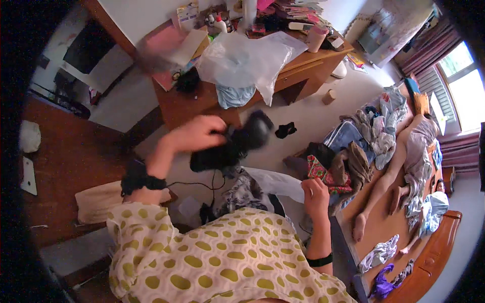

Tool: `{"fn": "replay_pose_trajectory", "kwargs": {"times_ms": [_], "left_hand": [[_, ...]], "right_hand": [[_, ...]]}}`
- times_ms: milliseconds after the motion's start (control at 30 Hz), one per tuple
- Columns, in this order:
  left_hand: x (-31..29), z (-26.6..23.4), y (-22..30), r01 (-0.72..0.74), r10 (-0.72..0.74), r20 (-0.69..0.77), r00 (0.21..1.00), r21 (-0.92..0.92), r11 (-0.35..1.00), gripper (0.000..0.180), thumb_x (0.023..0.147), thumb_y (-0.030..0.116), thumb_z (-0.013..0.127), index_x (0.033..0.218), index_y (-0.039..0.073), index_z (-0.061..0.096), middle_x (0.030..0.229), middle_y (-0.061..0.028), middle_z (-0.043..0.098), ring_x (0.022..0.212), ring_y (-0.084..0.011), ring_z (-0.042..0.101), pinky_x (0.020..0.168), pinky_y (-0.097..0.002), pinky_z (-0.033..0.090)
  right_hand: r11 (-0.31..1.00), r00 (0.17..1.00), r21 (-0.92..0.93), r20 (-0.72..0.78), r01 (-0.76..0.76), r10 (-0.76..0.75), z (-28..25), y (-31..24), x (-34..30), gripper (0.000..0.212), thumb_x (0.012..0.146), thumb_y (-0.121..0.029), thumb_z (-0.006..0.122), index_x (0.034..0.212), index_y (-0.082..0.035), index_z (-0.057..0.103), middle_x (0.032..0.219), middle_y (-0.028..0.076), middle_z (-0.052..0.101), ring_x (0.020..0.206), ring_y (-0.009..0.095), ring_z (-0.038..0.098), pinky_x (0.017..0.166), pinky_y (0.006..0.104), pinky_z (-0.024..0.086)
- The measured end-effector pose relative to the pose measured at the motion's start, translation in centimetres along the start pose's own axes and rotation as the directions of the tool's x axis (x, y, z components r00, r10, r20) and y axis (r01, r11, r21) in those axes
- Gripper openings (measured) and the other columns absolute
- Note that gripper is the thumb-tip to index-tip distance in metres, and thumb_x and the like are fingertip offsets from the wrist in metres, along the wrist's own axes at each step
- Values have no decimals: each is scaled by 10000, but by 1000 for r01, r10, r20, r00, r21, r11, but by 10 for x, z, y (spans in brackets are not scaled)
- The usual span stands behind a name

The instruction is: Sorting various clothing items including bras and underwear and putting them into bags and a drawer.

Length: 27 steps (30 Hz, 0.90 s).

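Left hand (pixel 204 131) at a blurred black item (pixel 227 150), right hand (pixel 315 193) loosely curled near red floral cloth (pixel 331 178), wooden desk (pixel 319 63) behind.

Head view: worn above olive-dotted cream cloth shirt (pixel 227 257) | aimed down, past it, toward brown rectangular wooden desk (pixel 318 65) | shirt framed closest

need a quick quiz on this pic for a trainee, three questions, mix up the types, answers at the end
1. Which of the wearer's hands is nearer the blurred black thing?

2. True or false: the clear plastic lies on the desk.

3. What colour are the spots on the wearer's shirt?
a) red
b) olive green
c) blue

Key:
1. The left hand; the right hand is further off.
2. True.
3. b
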<state>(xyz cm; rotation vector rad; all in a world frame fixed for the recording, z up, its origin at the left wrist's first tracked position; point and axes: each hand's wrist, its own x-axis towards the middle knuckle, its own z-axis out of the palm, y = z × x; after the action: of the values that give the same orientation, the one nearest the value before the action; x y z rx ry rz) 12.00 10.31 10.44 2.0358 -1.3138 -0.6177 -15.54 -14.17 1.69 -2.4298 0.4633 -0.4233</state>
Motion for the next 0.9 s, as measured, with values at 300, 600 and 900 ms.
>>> {"fn": "replay_pose_trajectory", "kwargs": {"times_ms": [300, 600, 900], "left_hand": [[-28, -111, -187, 728, -447, -788, 423, 2, 685, 293, 755, 250, 584, 732, -39, 543, 729, -162, 575, 726, -239, 561, 629, -349, 417], [40, -123, -333, -284, -913, -376, 158, -903, 322, 247, 785, 201, 590, 995, 78, 544, 988, -74, 578, 883, -224, 544, 723, -371, 455], [70, -104, -328, 5, -925, -147, 349, -987, 159, 273, 794, 213, 560, 1058, 152, 522, 1040, -34, 569, 1041, -170, 456, 883, -408, 331]], "right_hand": [[998, 992, -13, 104, -65, 66, 7, -9, 7, 19, 722, -25, 573, 739, -29, 565, 726, 105, 548, 713, 286, 541, 641, 341, 422], [993, 989, 6, 88, -119, 118, 15, -9, 22, 27, 715, -1, 573, 733, -16, 560, 719, 108, 547, 690, 273, 541, 633, 328, 422], [987, 984, -32, 76, -159, 161, 17, -23, 46, 28, 717, 2, 564, 736, -17, 558, 683, 108, 524, 671, 273, 534, 624, 324, 418]]}}
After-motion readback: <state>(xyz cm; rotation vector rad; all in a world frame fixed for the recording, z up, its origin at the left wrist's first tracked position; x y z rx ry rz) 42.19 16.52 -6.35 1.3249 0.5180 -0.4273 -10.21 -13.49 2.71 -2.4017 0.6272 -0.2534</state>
